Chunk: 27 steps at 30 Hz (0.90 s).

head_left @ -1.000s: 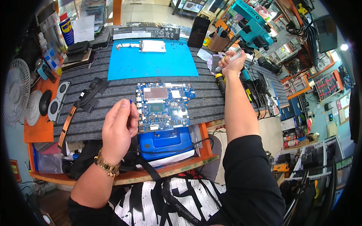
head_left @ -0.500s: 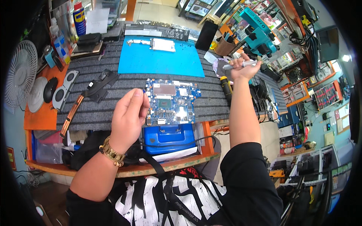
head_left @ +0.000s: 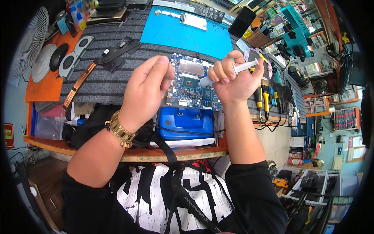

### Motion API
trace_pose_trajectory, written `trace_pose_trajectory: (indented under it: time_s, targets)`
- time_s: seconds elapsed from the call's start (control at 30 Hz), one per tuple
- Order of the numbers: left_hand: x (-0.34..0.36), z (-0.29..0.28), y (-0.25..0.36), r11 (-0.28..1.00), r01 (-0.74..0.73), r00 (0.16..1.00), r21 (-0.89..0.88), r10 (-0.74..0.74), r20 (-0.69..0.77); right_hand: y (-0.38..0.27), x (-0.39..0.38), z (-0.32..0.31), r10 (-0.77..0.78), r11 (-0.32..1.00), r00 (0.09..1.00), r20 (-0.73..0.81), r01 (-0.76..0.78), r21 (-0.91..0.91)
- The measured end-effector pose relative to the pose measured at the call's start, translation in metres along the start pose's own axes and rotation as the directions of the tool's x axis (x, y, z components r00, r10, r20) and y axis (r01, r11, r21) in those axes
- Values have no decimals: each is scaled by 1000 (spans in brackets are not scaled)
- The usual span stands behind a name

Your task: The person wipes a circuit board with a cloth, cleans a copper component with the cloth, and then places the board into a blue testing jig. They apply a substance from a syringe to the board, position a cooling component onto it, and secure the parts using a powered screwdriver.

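My right hand (head_left: 230, 80) is closed around a syringe (head_left: 243, 67), its plunger up and right, its tip pointing down-left over the middle of a blue circuit board (head_left: 185, 97). My left hand (head_left: 146, 89), with a gold watch at the wrist, is pinched at the board's left edge; whatever its fingers hold is hidden. The board lies near the front edge of a grey ribbed mat (head_left: 93, 91). A heatsink with copper pipes (head_left: 80, 84) lies to its left.
A blue mat (head_left: 159, 31) with parts lies behind the board. Fan (head_left: 31, 35), speaker (head_left: 76, 58) and mouse (head_left: 57, 62) stand left. Screwdrivers (head_left: 265, 99), phone (head_left: 241, 21) and teal microscope (head_left: 294, 35) are right. A blue toolbox (head_left: 187, 128) sits below the desk edge.
My right hand has brought the syringe down-left from the right side to over the board. My left hand has risen and moved right. The view has shifted, so the desk appears higher.
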<state>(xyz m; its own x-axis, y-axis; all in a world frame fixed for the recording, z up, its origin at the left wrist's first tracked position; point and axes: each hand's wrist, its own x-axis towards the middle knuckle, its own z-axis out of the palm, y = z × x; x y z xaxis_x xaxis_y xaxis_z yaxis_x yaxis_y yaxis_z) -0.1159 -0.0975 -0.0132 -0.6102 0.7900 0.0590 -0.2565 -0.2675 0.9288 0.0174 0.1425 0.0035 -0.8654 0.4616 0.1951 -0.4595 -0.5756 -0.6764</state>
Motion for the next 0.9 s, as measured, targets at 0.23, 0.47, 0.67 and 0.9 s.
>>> trace_pose_trajectory:
  time_s: [0.23, 0.47, 0.67, 0.9]
  targets:
    - [2, 2, -4, 1000, -17, 1000, 7, 17, -6, 25, 9, -16, 12, 999, 1000, -28, -13, -41]
    - [-1, -3, -4, 995, -93, 996, 48, 92, 10, 33, 12, -14, -9, 998, 1000, -22, 7, -70]
    - [1, 2, -3, 995, -80, 997, 65, 78, 18, 32, 13, -24, -6, 999, 1000, 5, 6, -48]
    - [-1, 2, -2, 995, -78, 997, 54, 78, 7, 33, 13, -21, -4, 998, 1000, 10, 5, -62]
